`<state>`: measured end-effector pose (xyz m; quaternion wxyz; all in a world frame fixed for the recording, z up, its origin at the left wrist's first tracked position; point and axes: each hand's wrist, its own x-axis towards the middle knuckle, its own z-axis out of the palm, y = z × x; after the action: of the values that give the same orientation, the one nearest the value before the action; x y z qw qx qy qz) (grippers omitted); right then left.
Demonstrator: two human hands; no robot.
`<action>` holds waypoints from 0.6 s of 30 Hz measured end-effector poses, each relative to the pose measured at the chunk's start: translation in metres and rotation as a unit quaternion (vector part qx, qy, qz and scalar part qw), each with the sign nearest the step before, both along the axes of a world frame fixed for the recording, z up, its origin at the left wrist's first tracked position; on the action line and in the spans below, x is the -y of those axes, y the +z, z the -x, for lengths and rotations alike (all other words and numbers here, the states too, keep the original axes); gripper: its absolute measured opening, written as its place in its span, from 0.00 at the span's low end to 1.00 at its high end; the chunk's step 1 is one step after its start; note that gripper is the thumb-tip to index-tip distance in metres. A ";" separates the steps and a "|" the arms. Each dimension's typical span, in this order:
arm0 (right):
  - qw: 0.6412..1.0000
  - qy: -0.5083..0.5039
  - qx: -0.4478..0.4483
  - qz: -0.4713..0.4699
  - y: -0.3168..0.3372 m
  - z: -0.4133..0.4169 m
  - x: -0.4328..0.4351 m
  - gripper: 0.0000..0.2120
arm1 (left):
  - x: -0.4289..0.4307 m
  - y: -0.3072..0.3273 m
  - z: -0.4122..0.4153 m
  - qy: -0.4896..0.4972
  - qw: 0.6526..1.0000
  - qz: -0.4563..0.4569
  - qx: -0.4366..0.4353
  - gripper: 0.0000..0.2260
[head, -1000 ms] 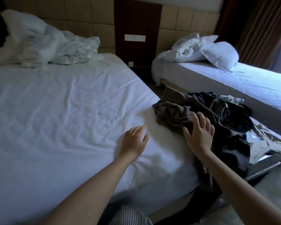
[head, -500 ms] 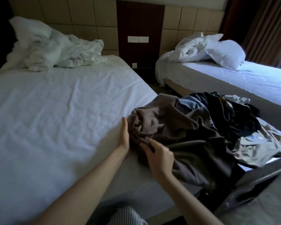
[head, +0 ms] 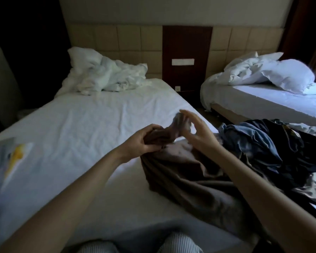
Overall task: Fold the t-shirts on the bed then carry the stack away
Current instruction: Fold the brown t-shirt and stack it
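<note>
White sheets cover the near bed (head: 98,125), which fills most of the dim room in front of the person. At its far left edge a pale t-shirt (head: 5,181) with a yellow print lies flat on the sheet. Further up, crumpled white bedding (head: 108,79) is heaped against the padded headboard.

Near the middle, the left hand (head: 140,143) grips a bunched part of a brown t-shirt (head: 181,176), fingers curled round the cloth and lifting it off the mattress. The rest of that shirt trails down and lies rumpled on the bed's right side. Just beside it, the right hand (head: 195,132) is raised at the lifted end of the shirt, its fingers long and slightly bent. It is blurred, and I cannot tell whether it pinches the cloth or only touches it.

Behind the hands, a dark wooden panel (head: 187,46) with a pale switch plate stands between the two headboards. To the right of the brown shirt and touching it, a heap of dark and blue clothes (head: 263,148) spills past the bed's edge. Beyond it stands a second bed (head: 263,101) with a white pillow (head: 292,75) on top.
</note>
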<state>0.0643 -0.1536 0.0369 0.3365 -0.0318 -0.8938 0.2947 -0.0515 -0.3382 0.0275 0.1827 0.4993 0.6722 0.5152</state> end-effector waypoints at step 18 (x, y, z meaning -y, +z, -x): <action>0.978 0.194 0.077 0.001 0.114 0.092 0.141 0.05 | 0.178 0.089 0.037 0.218 0.967 0.131 0.003 0.16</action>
<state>-0.0277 -0.2947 0.1513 0.2033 0.1196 -0.9059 0.3518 -0.0886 -0.5166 0.1161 0.1318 0.3106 0.8260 0.4514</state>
